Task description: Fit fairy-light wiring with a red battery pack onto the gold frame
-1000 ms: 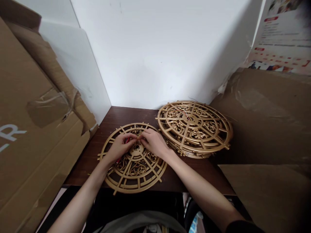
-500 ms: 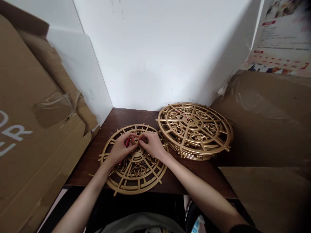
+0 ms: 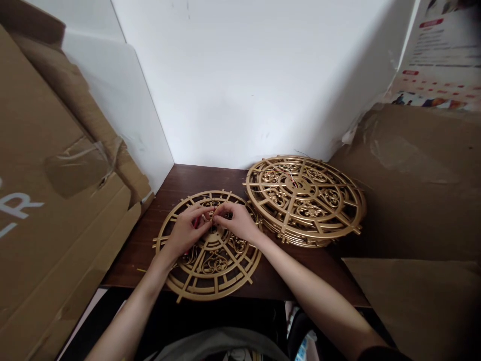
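Note:
A gold openwork disc (image 3: 213, 244) with spokes, rings and scrollwork lies flat on the dark wooden table. Over its centre, my left hand (image 3: 188, 229) is closed, thumb and fingertips pinching a thin wire (image 3: 213, 216). Something red (image 3: 197, 221) shows inside that hand's curled fingers; its kind is mostly hidden. Facing it, my right hand (image 3: 237, 222) pinches the same thin wire or one close beside it, fingertips almost touching the left ones. The wire's lower end and the disc's hub are partly covered by the fingers.
To the right, a stack of similar gold discs (image 3: 298, 186) stands close to the worked one, loose thin wires on top. Cardboard boxes (image 3: 67, 210) wall in the left, and more cardboard (image 3: 417, 190) the right. A white panel (image 3: 255, 85) rises behind the table (image 3: 188, 176).
Both hands stay over the disc's centre; the fingertips have shifted slightly, the right hand's fingers straightening a little. The view has moved slightly.

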`<action>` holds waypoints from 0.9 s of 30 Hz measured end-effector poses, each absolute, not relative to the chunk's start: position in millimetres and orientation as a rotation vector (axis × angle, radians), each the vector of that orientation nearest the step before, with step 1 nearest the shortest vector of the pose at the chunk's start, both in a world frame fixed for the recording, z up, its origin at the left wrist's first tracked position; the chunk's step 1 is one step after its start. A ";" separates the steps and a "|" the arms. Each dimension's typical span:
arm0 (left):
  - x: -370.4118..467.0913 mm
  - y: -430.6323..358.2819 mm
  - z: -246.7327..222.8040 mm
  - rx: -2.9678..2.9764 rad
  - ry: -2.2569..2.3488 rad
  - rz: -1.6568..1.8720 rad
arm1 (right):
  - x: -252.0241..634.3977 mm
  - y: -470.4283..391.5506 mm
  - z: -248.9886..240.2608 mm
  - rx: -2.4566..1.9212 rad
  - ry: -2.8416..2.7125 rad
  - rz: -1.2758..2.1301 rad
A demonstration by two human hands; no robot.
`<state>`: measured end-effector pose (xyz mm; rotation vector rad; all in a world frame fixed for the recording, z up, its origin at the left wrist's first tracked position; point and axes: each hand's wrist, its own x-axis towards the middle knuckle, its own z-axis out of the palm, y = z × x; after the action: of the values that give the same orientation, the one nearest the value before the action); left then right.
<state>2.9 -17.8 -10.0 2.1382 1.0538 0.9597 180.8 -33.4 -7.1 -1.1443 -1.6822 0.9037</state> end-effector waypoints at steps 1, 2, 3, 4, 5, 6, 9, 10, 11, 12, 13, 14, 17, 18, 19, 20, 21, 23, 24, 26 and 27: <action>2.6 -17.1 -11.1 2.138 1.042 0.967 | 181.2 -33.3 -7.7 -1.132 -1.686 0.902; 2.3 -16.5 -12.3 2.134 1.037 0.974 | 181.4 -33.3 -8.0 -1.128 -1.689 0.898; 2.0 -15.9 -13.5 2.127 1.039 0.979 | 181.6 -33.2 -8.0 -1.133 -1.691 0.896; 1.7 -15.4 -14.6 2.118 1.043 0.983 | 181.8 -33.2 -7.8 -1.141 -1.691 0.896; 1.3 -15.0 -15.5 2.106 1.050 0.984 | 181.8 -33.1 -7.5 -1.150 -1.689 0.899; 1.0 -14.6 -16.1 2.092 1.055 0.981 | 181.7 -33.0 -7.2 -1.158 -1.685 0.904; 0.0 -13.8 -16.5 2.049 1.062 0.970 | 181.2 -32.4 -7.2 -1.170 -1.659 0.915; -0.2 -13.7 -16.1 2.039 1.061 0.967 | 181.1 -32.2 -7.7 -1.172 -1.649 0.916; -0.3 -13.7 -15.4 2.033 1.057 0.963 | 181.0 -32.0 -8.2 -1.175 -1.639 0.915; -0.4 -13.8 -14.6 2.028 1.054 0.963 | 181.0 -31.9 -8.8 -1.178 -1.633 0.912; -0.4 -14.0 -13.6 2.025 1.050 0.963 | 181.0 -32.0 -9.3 -1.183 -1.632 0.906; -0.3 -14.1 -12.6 2.024 1.048 0.960 | 181.1 -32.3 -9.6 -1.192 -1.640 0.892; -0.1 -13.8 -10.2 2.030 1.061 0.966 | 181.1 -34.6 -8.2 -1.239 -1.699 0.779; 0.0 -13.5 -9.9 2.035 1.064 0.977 | 180.9 -35.7 -7.1 -1.254 -1.724 0.724; 0.0 -13.2 -9.8 2.043 1.054 0.985 | 180.6 -36.8 -5.8 -1.267 -1.752 0.671; 0.1 -12.9 -9.8 2.048 1.038 0.995 | 180.3 -37.8 -4.7 -1.277 -1.775 0.623; 0.2 -12.9 -9.8 2.049 1.025 0.992 | 180.1 -38.5 -3.7 -1.279 -1.797 0.582; 0.4 -13.5 -9.5 2.035 1.028 0.961 | 180.0 -38.7 -3.3 -1.278 -1.831 0.506; 0.5 -14.1 -9.1 2.025 1.042 0.941 | 180.3 -38.3 -3.8 -1.278 -1.841 0.474; 0.7 -15.6 -7.7 2.009 1.076 0.909 | 181.1 -37.0 -6.2 -1.284 -1.855 0.447; 0.7 -16.4 -7.0 2.007 1.086 0.898 | 181.5 -36.3 -7.8 -1.290 -1.861 0.451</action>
<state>0.7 -16.4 -7.0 2.0066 1.0861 0.8977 181.5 -36.3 -7.8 -1.2901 -1.8609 0.4515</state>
